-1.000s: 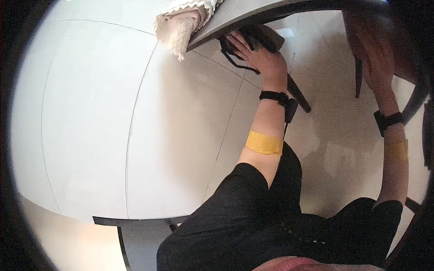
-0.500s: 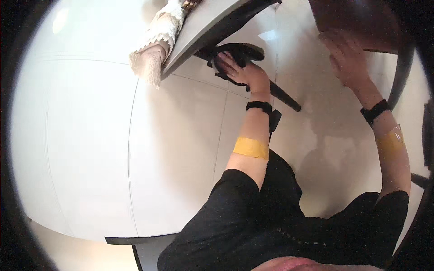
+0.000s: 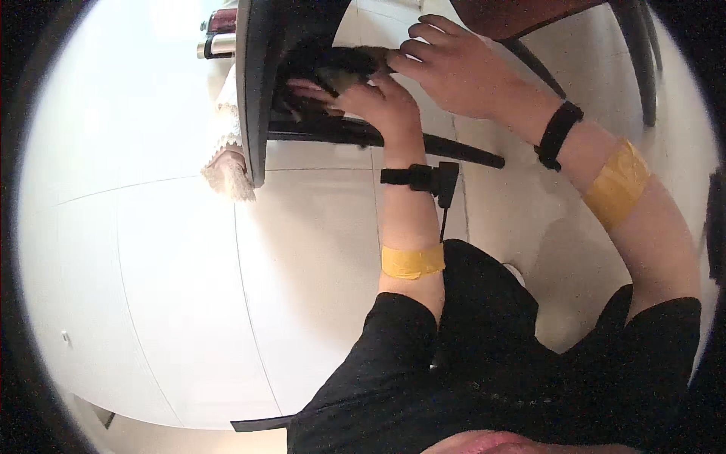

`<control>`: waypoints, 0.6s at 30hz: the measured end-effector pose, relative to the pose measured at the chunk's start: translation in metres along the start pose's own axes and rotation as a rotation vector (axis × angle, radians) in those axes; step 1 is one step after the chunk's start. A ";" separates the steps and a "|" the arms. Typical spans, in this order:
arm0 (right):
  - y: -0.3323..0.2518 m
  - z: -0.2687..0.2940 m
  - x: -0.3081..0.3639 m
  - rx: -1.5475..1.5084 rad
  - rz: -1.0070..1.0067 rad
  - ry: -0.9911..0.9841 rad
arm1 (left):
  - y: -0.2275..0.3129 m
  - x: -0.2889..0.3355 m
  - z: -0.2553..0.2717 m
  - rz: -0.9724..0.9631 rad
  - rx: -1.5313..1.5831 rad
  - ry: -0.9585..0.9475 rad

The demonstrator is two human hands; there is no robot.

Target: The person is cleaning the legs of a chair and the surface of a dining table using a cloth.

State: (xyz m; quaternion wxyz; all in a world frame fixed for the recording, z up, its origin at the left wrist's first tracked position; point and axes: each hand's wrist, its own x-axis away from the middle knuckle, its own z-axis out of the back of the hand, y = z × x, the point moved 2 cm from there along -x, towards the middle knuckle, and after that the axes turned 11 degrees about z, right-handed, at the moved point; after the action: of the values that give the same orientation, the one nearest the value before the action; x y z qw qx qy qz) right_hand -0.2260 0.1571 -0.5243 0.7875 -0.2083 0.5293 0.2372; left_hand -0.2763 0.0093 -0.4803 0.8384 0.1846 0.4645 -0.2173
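My left hand (image 3: 376, 100) reaches under the dark table edge (image 3: 251, 83) and grips a dark, soft bundle (image 3: 344, 64). My right hand (image 3: 454, 64) comes in from the right, and its curled fingers hold the bundle's right end. Both hands are close together, almost touching. Each wrist wears a black band, and each forearm has a strip of yellow tape. Most of the bundle is hidden in the shadow under the table.
A black bar of a chair frame (image 3: 454, 150) runs just below the hands. A cream lace cloth (image 3: 227, 155) hangs off the table edge, with a metal bottle (image 3: 215, 47) above it. A brown wooden surface (image 3: 522, 15) is at the top right. Pale floor tiles (image 3: 174, 287) lie to the left.
The view has swung, so the table edge now stands upright at the top. My right hand has moved left from the brown surface to join my left hand on the dark bundle.
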 end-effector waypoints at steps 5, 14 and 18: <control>0.006 -0.002 0.019 0.073 -0.137 0.019 | 0.012 -0.002 0.001 -0.057 -0.183 -0.070; 0.008 0.012 0.011 0.105 -0.108 -0.075 | -0.012 0.010 -0.017 0.506 -0.085 -0.015; -0.010 0.002 0.002 0.104 -0.130 -0.081 | 0.010 -0.010 -0.006 0.275 -0.562 -0.169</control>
State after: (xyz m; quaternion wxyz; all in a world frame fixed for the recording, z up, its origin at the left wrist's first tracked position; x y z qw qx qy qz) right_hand -0.2180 0.1511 -0.5247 0.8318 -0.1914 0.4939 0.1659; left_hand -0.2800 0.0223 -0.4734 0.9136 -0.0119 0.4059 0.0202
